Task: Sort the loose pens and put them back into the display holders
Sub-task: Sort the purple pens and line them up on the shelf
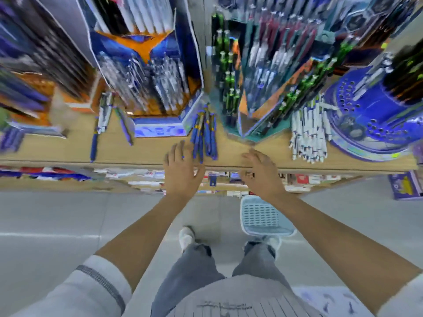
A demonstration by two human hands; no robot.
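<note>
Shirt front (229,296) and grey trouser legs are filling the bottom of the frame. Both bare forearms are reaching up-frame to the wooden shelf (142,152) at mid-frame.

Left hand (182,165) is lying over the shelf edge at centre, fingers straight and slightly apart, gripping nothing. Its fingertips are sitting just beside the blue pens (204,136); I cannot tell whether they are touching. Right hand (261,172) is hovering right of centre, fingers loose and spread, also holding nothing.

Loose stock:
- The blue pens are lying bundled at frame centre.
- White pens (309,133) are lying heaped right of centre.
- Two stray pens (100,126) are lying left of centre.

Handling, my judgement:
- I am reading these as light, stiff plastic barrels, smooth and apt to roll or slide out of a bunch.
- I am favouring a wrap round the mid-barrels, a few at a time.

Containers:
- Blue-and-orange box holder (158,128), upper left of centre, is standing packed with silvery pens.
- Teal holder (240,131), upper centre, is carrying green and dark-red pens in tiers.
- Round blue holder (357,115), right edge, is showing many open holes, with a few pens standing in it.
- Pale blue basket (263,218) is sitting on the floor below the right wrist.
- The holders at far left are too blurred to read.
</note>
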